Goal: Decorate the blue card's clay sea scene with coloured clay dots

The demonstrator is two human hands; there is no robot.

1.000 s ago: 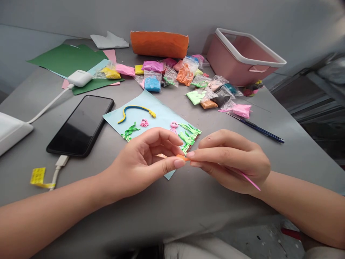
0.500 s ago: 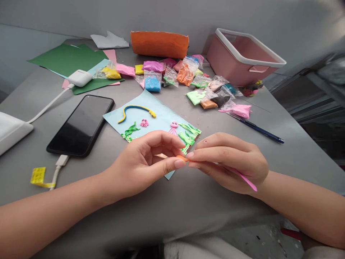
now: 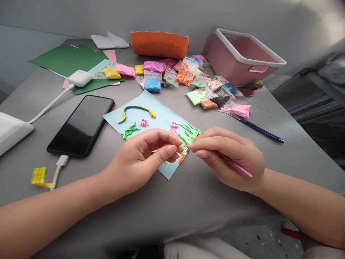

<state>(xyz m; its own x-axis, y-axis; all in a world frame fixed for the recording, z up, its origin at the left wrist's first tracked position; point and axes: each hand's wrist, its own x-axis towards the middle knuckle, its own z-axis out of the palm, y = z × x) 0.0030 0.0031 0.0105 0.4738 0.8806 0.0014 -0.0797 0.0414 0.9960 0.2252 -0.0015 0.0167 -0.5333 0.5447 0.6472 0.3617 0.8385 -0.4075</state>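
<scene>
My left hand (image 3: 152, 154) is closed, thumb pressed against the curled fingers. Whatever sits in that pinch is hidden. Level with it on the right, my right hand (image 3: 229, 158) holds a thin pink clay modelling tool (image 3: 241, 168), its end sticking out under the palm. Thumb and forefinger of the right hand almost meet, a short gap from the left fingertips. Both hands hover over the lower part of a light blue sheet (image 3: 168, 171). On the sheet lie a blue and yellow clay eel (image 3: 137, 107), a pink clay octopus (image 3: 144, 122), a pink clay jellyfish (image 3: 174, 125) and green clay seaweed (image 3: 185, 137).
Several bagged clay pieces (image 3: 152, 83) lie behind the sheet. A pink bin (image 3: 231, 61) and an orange box (image 3: 159, 44) stand at the back. To the left is a phone (image 3: 81, 126) on a cable; a blue pen (image 3: 261, 131) lies at right.
The orange clay that was between my two hands is out of sight. My hands have parted slightly, the right one rising a little. Orange rings at the sheet's edge are now uncovered.
</scene>
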